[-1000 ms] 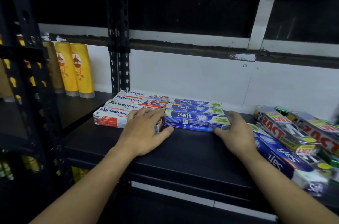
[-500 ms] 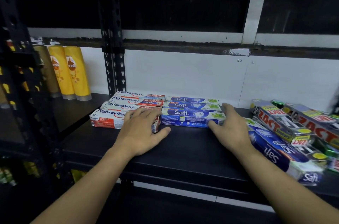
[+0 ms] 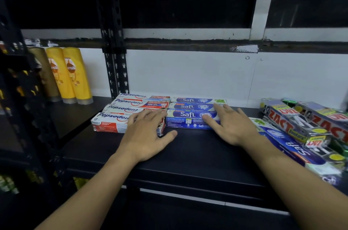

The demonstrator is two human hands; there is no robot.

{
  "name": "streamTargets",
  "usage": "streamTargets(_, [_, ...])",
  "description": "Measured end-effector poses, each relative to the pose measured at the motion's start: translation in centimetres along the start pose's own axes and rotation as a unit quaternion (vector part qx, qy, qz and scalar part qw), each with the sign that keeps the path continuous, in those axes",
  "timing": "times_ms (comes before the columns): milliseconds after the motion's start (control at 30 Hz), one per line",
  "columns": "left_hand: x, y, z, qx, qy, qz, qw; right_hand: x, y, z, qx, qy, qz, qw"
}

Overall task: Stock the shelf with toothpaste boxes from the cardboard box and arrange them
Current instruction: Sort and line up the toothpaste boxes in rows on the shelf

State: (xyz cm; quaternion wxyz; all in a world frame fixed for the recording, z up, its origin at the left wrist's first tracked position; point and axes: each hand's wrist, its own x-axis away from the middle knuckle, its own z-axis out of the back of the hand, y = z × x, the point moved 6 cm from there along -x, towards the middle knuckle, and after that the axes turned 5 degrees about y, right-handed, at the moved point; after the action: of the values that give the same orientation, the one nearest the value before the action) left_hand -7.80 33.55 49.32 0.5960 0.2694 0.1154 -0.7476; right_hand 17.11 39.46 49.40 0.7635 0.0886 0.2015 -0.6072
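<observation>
Shelf (image 3: 197, 156): black flat board, carrying all the boxes
Red and white boxes (image 3: 113, 122): four, lying flat, long sides touching, ranked front to back
Blue boxes (image 3: 188, 115): three, lying flat, ranked front to back, ends against the red and white ones
Pile (image 3: 293, 126): red-and-black and blue boxes, heaped askew at the shelf's right, apart from the rows

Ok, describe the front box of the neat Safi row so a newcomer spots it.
On the black shelf, red-white Pepsodent boxes lie left of a blue Safi row. It's the frontmost Safi box, under the right hand, alone in showing its front side panel.
</observation>
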Motion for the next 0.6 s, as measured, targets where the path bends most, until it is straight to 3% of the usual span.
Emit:
streamTargets(467, [0.0,0.2,0.1,-0.002,0.004,0.001,1.0,0.9,-0.1,0.8,0.03,0.01,-0.006,0.999])
streamTargets(600, [0.0,-0.1,0.0,-0.005,0.008,-0.001,1.0,3.1,-0.8,3.6,0.037,0.077,0.005,0.996])
